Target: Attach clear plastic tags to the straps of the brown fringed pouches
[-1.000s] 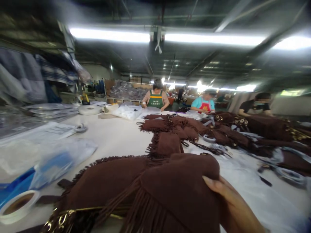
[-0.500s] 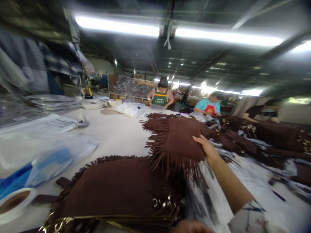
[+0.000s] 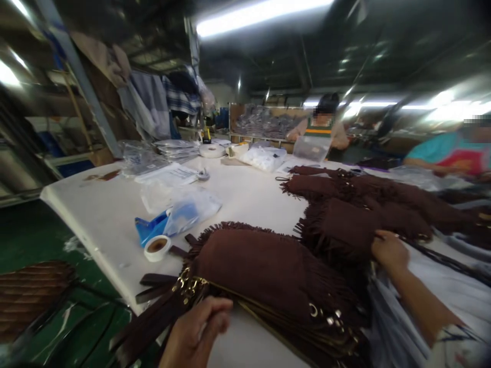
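My right hand (image 3: 391,253) is closed on the near right edge of a dark brown fringed bag (image 3: 345,227), which lies by other brown bags. My left hand (image 3: 201,329) is beside the front zipper edge of a stack of brown fringed bags (image 3: 261,260). Its fingers are loosely bent, thumb apart, and nothing shows in them. Gold rings and clasps (image 3: 187,286) hang at the stack's left corner, where dark straps (image 3: 149,319) trail off the table edge.
A blue tape dispenser (image 3: 148,227) and a tape roll (image 3: 157,248) sit left of the stack. Plastic bags (image 3: 195,207) and papers (image 3: 169,174) lie beyond. A brown slatted seat (image 3: 34,296) stands on the green floor. Co-workers (image 3: 320,130) are across the table.
The view has swung left, bringing the table's left edge and floor into sight. My left hand has come up into view by the stack. The bag in my right hand now lies lower.
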{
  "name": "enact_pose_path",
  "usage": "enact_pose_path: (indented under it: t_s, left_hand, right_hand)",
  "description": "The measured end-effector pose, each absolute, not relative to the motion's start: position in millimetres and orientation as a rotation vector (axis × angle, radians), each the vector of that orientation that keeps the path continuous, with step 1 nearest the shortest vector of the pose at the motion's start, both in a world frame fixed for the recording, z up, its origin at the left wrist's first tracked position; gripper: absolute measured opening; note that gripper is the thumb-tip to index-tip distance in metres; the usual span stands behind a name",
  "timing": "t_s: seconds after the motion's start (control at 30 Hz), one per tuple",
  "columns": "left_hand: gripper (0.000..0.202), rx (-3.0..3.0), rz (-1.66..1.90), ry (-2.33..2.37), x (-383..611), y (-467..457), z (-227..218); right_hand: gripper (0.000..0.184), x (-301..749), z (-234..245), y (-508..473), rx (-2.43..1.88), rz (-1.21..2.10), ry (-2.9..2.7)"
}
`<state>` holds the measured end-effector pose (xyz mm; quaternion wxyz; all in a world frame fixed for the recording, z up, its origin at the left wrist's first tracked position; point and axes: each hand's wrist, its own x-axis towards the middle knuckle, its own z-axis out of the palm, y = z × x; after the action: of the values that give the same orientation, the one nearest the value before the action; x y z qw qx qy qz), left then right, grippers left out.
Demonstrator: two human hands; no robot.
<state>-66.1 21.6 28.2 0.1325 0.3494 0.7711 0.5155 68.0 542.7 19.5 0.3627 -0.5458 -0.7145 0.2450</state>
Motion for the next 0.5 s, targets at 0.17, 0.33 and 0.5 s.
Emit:
enact_pose_path:
  t_s: [0.17, 0.33, 0.5]
  left_hand:
    - [0.061, 1.36, 1.009, 3.005, -107.3, 5.9, 13.4]
    - [0.073, 1.155, 1.035, 2.867, -128.1, 16.7, 3.5]
    - [0.06, 1.247, 1.127, 2.8, -125.2, 20.8, 15.2]
  right_hand:
    - [0.033, 62.6, 47.8, 461.8, -1.128, 0.514, -2.247]
    - [0.065, 58.3, 47.4, 307.8, -0.29, 0.58, -2.786]
    - [0.042, 49.6, 28.8, 244.9, -0.007, -0.084, -2.735]
